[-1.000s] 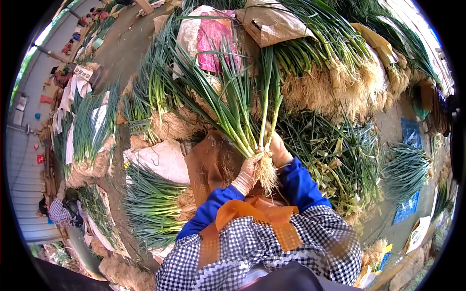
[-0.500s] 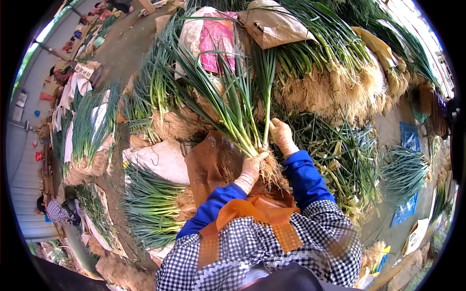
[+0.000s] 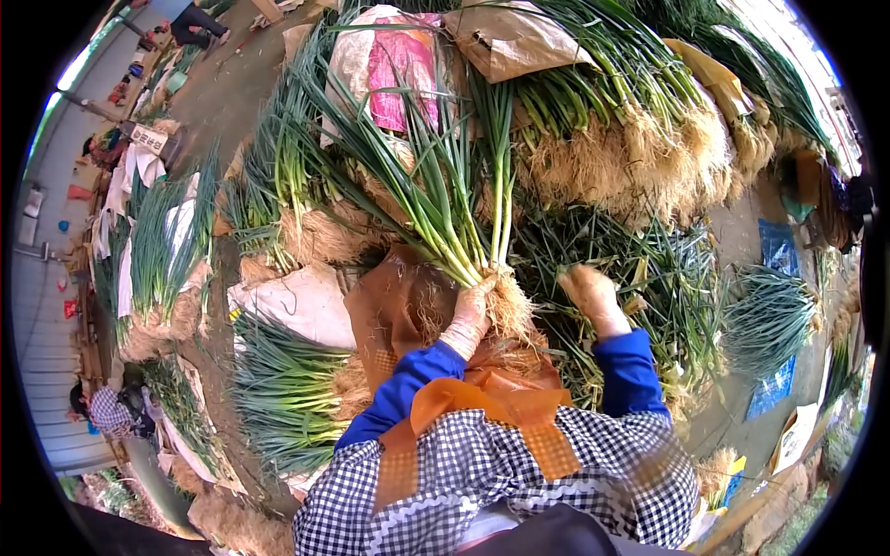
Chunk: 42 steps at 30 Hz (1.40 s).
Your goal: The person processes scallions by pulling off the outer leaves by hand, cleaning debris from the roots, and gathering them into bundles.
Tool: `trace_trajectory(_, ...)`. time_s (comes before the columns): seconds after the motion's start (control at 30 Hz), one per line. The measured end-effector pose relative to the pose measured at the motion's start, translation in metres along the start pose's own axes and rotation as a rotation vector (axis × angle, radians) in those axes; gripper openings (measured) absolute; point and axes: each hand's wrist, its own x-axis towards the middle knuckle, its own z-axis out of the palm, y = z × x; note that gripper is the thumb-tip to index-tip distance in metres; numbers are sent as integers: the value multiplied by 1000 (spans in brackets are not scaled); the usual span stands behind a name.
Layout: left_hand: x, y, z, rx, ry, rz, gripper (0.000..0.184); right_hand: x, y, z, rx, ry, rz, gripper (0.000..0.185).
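Note:
My left hand (image 3: pixel 470 313) is closed around the lower stems of a bunch of green onions (image 3: pixel 454 232). Their pale roots (image 3: pixel 510 306) hang out beside the fingers, and the long leaves fan up and away from me. My right hand (image 3: pixel 595 295) is apart from the bunch, to its right, with the fingers curled together. Whatever its fingertips hold, if anything, is too small to make out. Below that hand lies a heap of loose green leaves and scraps (image 3: pixel 640 278). A brown apron (image 3: pixel 399 301) spreads under the bunch.
Rooted onions (image 3: pixel 630 148) are piled along the far side, partly under sacking (image 3: pixel 519 42). More bundles lie at the left (image 3: pixel 287 394) and right (image 3: pixel 769 320). A pink and white sack (image 3: pixel 403 74) stands ahead. Other people (image 3: pixel 190 20) are at the far left.
My right hand has come off the onion stems and moved right and down, over the leaf heap. My left hand still grips the bunch. A person has come further into view at the upper left.

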Motion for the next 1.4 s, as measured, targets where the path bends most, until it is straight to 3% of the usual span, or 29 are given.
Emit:
trace_trajectory(0.03, -5, 2, 7, 16, 2, 21, 21, 16, -16, -7, 198, 13, 109, 40)
trace_trajectory(0.07, -3, 1, 7, 12, 3, 29, 21, 29, -21, 5, 743, -115, 191, 43)
trace_trajectory(0.13, -2, 1, -1, 84, -31, 62, 22, 33, -69, -6, 667, -2, -88, 39)
trace_trajectory(0.2, -6, 5, -3, 59, -30, 1, 23, 43, -92, -13, 304, 20, -314, 31)
trace_trajectory(0.27, 2, 0, -11, -18, -47, -32, 24, 52, -87, 18, 304, 287, -470, 20)
trace_trajectory(0.33, -1, 1, -11, -53, -62, -26, 23, 48, -91, 28, 546, 195, -371, 15)
trace_trajectory(0.37, -4, 3, -12, -13, -22, -61, 21, 42, -91, 41, 942, 111, -296, 13)
trace_trajectory(0.4, -8, 7, -11, 26, 16, -94, 19, 29, -95, 33, 1433, -287, 15, 15)
trace_trajectory(0.47, -4, 9, -1, -73, -28, -159, 20, 2, -101, 16, 594, -34, -727, 19)
trace_trajectory(0.5, 2, 4, -8, 75, 64, -103, 22, -6, -105, -14, 828, -331, -677, 21)
trace_trajectory(0.53, -1, 4, -2, 117, -41, 40, 21, -10, -103, -39, 1053, -623, -609, 23)
trace_trajectory(0.57, -8, 8, 8, 89, -12, 42, 20, -2, -84, -47, 1061, -784, -554, 24)
trace_trajectory(0.6, -13, 9, 15, 58, 19, 44, 20, 3, -60, -46, 916, -732, -364, 31)
trace_trajectory(0.63, -11, 7, 11, 55, 16, 42, 20, 13, -50, -42, 244, -534, -118, 38)
trace_trajectory(0.67, -6, 3, 3, 86, 11, 30, 21, 27, -25, -27, -114, -437, 0, 41)
trace_trajectory(0.7, -2, 1, -1, 119, 3, 21, 22, 38, -2, 5, -158, -241, 29, 38)
trace_trajectory(0.73, -9, 3, 9, 121, -4, 71, 20, 40, -15, -3, 127, -4, 25, 37)
trace_trajectory(0.8, -7, 5, 6, 155, 13, 58, 18, 58, -37, -4, 979, -227, 325, 37)
trace_trajectory(0.87, -2, 9, 4, 101, -13, -31, 18, 65, -66, -5, 1124, -249, 210, 36)
trace_trajectory(0.9, 1, 12, 1, 46, -38, -120, 18, 75, -60, 20, 1143, -410, 116, 34)
trace_trajectory(0.93, 9, 20, -11, 114, -102, -225, 20, 75, -64, 62, 1174, -199, 103, 33)
trace_trajectory(1.0, 3, 28, 1, 363, -5, -201, 23, 77, -57, 119, 1246, -99, -24, 33)
trace_trajectory(1.07, -7, 35, 24, 468, -64, -94, 28, 55, -94, 68, 2090, -153, 422, 29)
trace_trajectory(1.13, -1, 34, 17, 393, -76, -137, 27, 54, -90, 55, 1177, -66, 111, 25)
trace_trajectory(1.2, 2, 25, 14, 170, -111, -67, 29, 55, -96, 54, 1664, -95, 282, 21)
trace_trajectory(1.27, -1, 24, 5, 124, -155, 32, 28, 60, -98, 52, 1854, -44, 305, 21)
trace_trajectory(1.3, -10, 31, 6, 154, -192, 145, 28, 64, -83, 55, 1628, -2, 335, 22)
trace_trajectory(1.33, -19, 42, 11, 186, -229, 262, 28, 67, -75, 49, 1799, 194, 336, 23)
trace_trajectory(1.4, -36, 67, 27, 48, -311, 118, 43, 60, -55, 15, 1571, 222, 574, 23)
